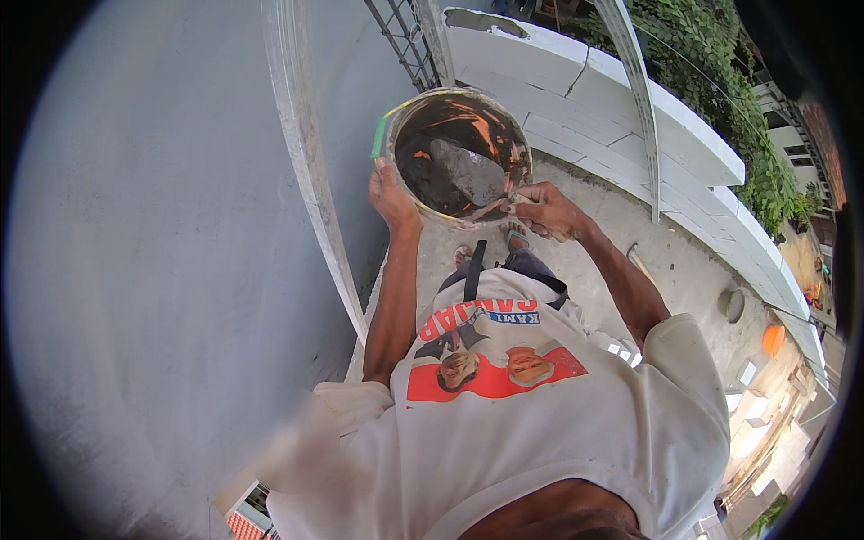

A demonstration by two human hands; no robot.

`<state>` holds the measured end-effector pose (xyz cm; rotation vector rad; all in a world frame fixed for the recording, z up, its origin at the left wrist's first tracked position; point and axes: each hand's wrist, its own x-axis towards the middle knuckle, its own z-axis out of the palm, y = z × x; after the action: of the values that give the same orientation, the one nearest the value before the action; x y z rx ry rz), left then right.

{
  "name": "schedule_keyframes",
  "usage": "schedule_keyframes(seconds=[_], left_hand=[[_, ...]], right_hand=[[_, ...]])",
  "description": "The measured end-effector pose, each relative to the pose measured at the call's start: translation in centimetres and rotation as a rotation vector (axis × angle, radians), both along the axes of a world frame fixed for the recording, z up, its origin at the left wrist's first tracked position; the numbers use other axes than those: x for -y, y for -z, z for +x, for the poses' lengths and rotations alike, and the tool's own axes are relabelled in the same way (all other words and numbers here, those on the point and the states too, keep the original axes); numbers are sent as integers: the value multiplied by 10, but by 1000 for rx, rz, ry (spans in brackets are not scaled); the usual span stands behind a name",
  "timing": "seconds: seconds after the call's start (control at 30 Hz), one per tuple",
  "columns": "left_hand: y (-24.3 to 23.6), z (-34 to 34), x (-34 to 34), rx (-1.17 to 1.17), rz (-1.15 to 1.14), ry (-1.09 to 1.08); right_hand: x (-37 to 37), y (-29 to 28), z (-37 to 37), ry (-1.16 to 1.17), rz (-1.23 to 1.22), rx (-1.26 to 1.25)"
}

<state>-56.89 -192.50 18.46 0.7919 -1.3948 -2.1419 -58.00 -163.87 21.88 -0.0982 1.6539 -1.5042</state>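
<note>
A round bucket (pixel 525 144) with an orange inside, smeared with dark grey wet mortar (pixel 421 180), is in front of me. My left hand (pixel 392 198) is closed on the left side of its rim, just below the green grip (pixel 378 139) of the bucket's handle. My right hand (pixel 551 212) is wrapped round a trowel's handle at the near right of the rim. The flat grey trowel blade (pixel 470 171) lies inside the bucket against the mortar. Fingers of the left hand are partly hidden by the bucket.
A smooth grey wall (pixel 180 225) rises on my left, with a pale upright post (pixel 310 144) beside it. White block walling (pixel 621 99) curves along the right, crossed by another strip (pixel 641 90). On the concrete floor (pixel 594 247) stand a grey container (pixel 731 306) and an orange one (pixel 773 340).
</note>
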Motion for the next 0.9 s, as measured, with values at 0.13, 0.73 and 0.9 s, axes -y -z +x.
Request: schedule_keyframes(seconds=[0.13,0.73,0.9], left_hand=[[8,12,7,173,86,-68],[56,69,35,274,94,-22],[50,64,35,337,-40,23]], right_hand=[[-38,-18,-43,135,185,-203],[-90,49,-163,24,1618,-1360],[-100,82,-143,168,1621,-1207]])
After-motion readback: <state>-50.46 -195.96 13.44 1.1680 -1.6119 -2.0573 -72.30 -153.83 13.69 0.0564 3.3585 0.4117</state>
